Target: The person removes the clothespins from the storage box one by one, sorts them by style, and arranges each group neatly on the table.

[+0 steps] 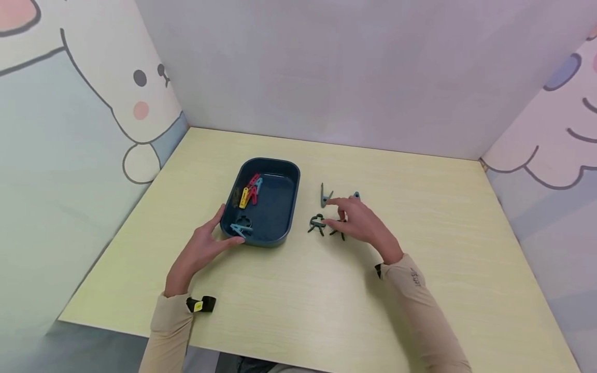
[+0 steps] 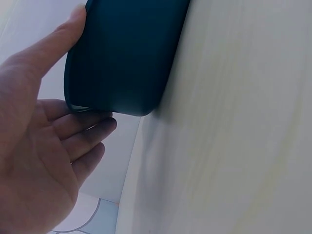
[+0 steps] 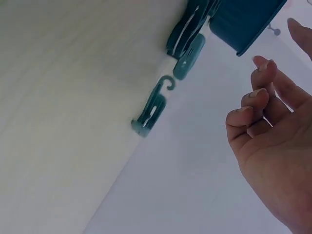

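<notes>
My left hand [image 1: 205,246] holds a dark blue tray [image 1: 284,241] by its near-left corner, thumb against the near rim and fingers along the left side. Inside the tray are pink clips, a yellow clip [image 1: 244,198], a light blue clip [image 1: 241,229] and dark ones. Right of the tray, my right hand [image 1: 356,220] hovers over several clips with loosely bent fingers and nothing in them. Close to its index fingertip stands a grey-blue clip [image 1: 325,197]. A dark green clip [image 1: 317,223] lies by the thumb, and another is partly hidden under the hand.
Beyond my right hand, a blue clip [image 1: 356,195] shows just past the knuckles. The pale wooden table [image 1: 443,207] meets a plain wall [image 1: 326,72] at the back, with cartoon-printed walls on both sides. In the right wrist view a hooked clip [image 3: 152,109] stands on the tabletop.
</notes>
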Available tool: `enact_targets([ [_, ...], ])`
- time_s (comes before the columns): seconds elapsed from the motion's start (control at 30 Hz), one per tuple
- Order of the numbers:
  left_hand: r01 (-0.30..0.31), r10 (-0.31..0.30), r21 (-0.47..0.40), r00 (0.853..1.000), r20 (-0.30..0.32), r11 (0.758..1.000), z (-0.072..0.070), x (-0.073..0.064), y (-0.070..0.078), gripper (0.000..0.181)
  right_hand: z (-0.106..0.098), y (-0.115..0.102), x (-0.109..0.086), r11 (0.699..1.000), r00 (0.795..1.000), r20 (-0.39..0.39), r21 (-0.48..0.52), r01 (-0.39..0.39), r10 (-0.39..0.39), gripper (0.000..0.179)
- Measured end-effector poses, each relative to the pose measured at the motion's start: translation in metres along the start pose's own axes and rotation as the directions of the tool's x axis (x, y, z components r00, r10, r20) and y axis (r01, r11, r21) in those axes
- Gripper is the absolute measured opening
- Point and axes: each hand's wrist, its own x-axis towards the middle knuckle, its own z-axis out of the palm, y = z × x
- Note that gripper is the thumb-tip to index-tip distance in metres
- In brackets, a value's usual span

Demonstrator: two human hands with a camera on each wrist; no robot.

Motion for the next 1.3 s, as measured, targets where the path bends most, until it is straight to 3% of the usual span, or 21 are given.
enact_targets([
  [0.33,0.005,-0.005,-0.01,1.0,0.003,1.0,0.001,0.001,0.0,0.109,0.02,-0.044,0.039,0.989,0.988,-0.055,0.037,0.144,-0.141,0.048],
  [0.73,-0.002,0.002,0.0,1.0,0.001,1.0,0.0,0.001,0.0,0.108,0.044,-0.079,0.081,0.956,0.956,0.098,-0.076,0.283,-0.275,0.053],
  [0.87,-0.003,0.003,0.003,1.0,0.001,1.0,0.001,0.002,0.0,0.108,0.05,-0.088,0.091,0.951,0.952,0.169,-0.136,0.278,-0.254,0.057],
  [1.07,0.001,-0.001,0.001,1.0,-0.003,1.0,0.002,0.002,0.001,0.108,0.056,-0.101,0.102,0.96,0.949,0.279,-0.19,0.203,-0.145,0.064],
  [1.3,0.002,-0.002,-0.004,1.0,-0.002,1.0,0.002,0.002,0.0,0.108,0.066,-0.112,0.115,0.954,0.922,0.379,-0.236,0.184,-0.084,0.064],
])
